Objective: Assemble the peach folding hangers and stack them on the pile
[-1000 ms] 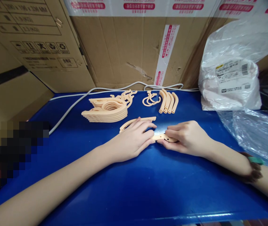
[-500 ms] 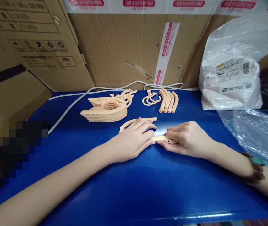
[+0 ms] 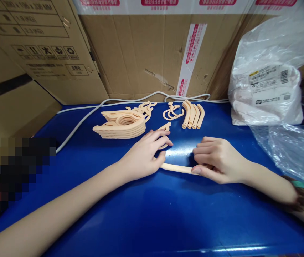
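My right hand (image 3: 214,160) has its fingers curled and its thumb pressed on the right end of a slim cream plastic hanger arm (image 3: 178,168). The arm's left end meets the thumb side of my left hand (image 3: 148,157). That hand is low over the table with its fingers apart and bent. Under and beyond its fingertips lies another cream hanger piece (image 3: 165,126), mostly covered by the hand. A stack of cream hanger bodies (image 3: 122,130) sits behind my left hand. Several curved hanger arms (image 3: 193,116) lie behind my right hand.
Cream hooks (image 3: 172,112) and more small hook pieces (image 3: 146,109) lie at the back of the blue table (image 3: 152,214). A white cable (image 3: 82,123) runs along cardboard boxes (image 3: 141,53). A plastic-wrapped parcel (image 3: 269,92) stands at the right, with loose film (image 3: 296,153) before it.
My hands have moved apart, baring more of the hanger arm, which has shifted slightly nearer. The piece beyond my left fingers has turned to a steeper slant. The view has shifted slightly.
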Available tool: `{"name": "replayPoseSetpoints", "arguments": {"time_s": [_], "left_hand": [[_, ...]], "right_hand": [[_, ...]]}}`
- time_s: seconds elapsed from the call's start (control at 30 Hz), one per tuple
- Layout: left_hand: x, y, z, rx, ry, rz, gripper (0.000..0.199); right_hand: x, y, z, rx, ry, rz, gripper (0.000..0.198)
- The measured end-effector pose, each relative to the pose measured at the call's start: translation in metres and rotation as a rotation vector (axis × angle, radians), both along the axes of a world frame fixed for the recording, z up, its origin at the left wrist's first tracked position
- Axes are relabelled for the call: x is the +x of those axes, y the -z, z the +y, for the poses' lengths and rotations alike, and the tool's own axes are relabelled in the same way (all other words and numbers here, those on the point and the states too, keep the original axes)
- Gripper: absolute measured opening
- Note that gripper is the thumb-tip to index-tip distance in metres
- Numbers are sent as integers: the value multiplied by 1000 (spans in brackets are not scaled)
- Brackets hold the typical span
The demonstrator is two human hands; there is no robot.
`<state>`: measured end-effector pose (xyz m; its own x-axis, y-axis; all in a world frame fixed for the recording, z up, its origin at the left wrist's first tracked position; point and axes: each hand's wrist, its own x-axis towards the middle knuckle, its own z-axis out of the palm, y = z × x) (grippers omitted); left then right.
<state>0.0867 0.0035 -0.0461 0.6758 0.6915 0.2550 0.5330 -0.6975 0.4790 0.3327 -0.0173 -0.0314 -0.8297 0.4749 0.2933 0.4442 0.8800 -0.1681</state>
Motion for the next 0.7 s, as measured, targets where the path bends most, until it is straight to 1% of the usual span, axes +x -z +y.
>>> {"name": "replayPoseSetpoints", "arguments": {"time_s": [0.1,0.33,0.7], "left_hand": [[-2,2,3,-18,2,-66,33],[-2,3,5,7,-64,-178,27],[1,2,5,60,-95,-217,27]], "right_hand": [[-2,-2,0,-12,26,5,48],[-6,-1,-1,-68,35,-4,48],[-10,0,-2,-55,22,-13,45]]}}
